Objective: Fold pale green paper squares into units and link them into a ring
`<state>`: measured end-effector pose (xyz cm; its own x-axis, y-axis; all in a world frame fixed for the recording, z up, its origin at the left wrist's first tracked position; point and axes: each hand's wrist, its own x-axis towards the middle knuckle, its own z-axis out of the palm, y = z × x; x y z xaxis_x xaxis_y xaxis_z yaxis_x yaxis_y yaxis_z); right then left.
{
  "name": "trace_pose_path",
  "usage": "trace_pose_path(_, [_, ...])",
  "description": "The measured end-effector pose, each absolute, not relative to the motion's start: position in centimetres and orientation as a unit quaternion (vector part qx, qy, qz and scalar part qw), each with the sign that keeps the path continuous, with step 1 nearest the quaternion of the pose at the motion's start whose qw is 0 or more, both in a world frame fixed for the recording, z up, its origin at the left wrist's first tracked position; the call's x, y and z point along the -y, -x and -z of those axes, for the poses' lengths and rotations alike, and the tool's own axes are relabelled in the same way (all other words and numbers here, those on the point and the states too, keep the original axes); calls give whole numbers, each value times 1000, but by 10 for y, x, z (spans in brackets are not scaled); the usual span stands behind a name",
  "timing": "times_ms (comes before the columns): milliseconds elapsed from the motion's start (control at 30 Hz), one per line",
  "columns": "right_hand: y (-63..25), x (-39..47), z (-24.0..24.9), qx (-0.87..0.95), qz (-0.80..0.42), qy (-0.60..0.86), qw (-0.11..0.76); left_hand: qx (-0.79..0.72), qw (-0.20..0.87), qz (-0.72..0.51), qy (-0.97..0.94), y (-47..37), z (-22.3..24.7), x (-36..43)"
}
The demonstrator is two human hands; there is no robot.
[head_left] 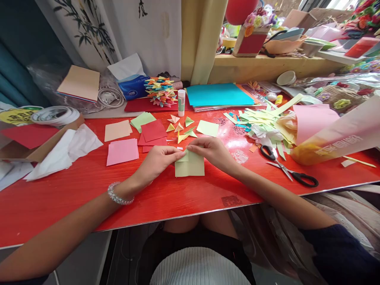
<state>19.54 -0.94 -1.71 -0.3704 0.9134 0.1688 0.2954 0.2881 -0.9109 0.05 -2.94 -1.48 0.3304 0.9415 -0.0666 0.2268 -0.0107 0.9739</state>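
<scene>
A pale green paper square (194,167) with a crease down its middle lies between my hands on the red table (166,202). Its upper left part is folded over. My left hand (158,160) pinches that folded part from the left, thumb and fingers closed. From the right, my right hand (212,152) grips the top edge of the same paper, its fingertips nearly touching the left ones. Just beyond are small folded paper pieces (179,127), a light green square (208,128) and red paper squares (153,131).
Pink squares (122,152) and peach squares (118,131) lie to the left. A glue stick (181,103) stands behind, near a spiky paper ball (160,92). Scissors (286,170) lie open at right, before a heap of paper strips (264,122) and a plastic bag (335,138).
</scene>
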Motion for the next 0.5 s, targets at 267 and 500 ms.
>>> trace_pose_path(267, [-195, 8, 18, 709, -432, 419, 367, -475, 511, -335, -634, -3, 16, 30])
trace_pose_path(500, [-195, 10, 17, 703, -459, 412, 354, -481, 490, -317, -654, -3, 15, 32])
